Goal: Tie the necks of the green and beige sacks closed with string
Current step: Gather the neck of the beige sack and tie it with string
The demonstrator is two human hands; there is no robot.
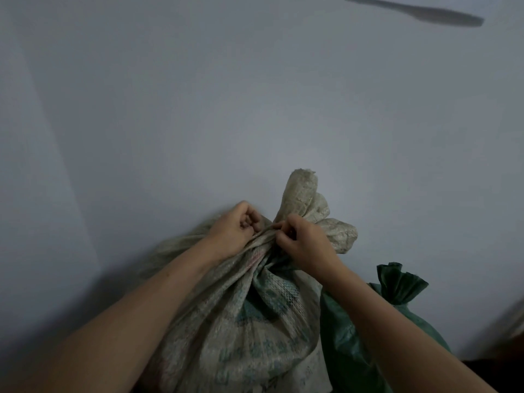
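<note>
A full beige woven sack (241,321) with faded green print stands upright against the wall in front of me. Its gathered neck (303,199) sticks up above my hands. My left hand (235,231) is a closed fist pressed on the left side of the neck. My right hand (303,242) pinches at the bunched cloth on the right side. The string itself is too thin and hidden between my fingers to make out. To the right, lower down, stands the green sack (348,336), its neck (399,285) bunched tight and flaring above.
A plain pale wall (198,109) rises right behind the sacks, with a corner at the left. A dark narrow strip (416,11) is fixed high on the wall at the upper right. Another pale object shows at the right edge (513,321).
</note>
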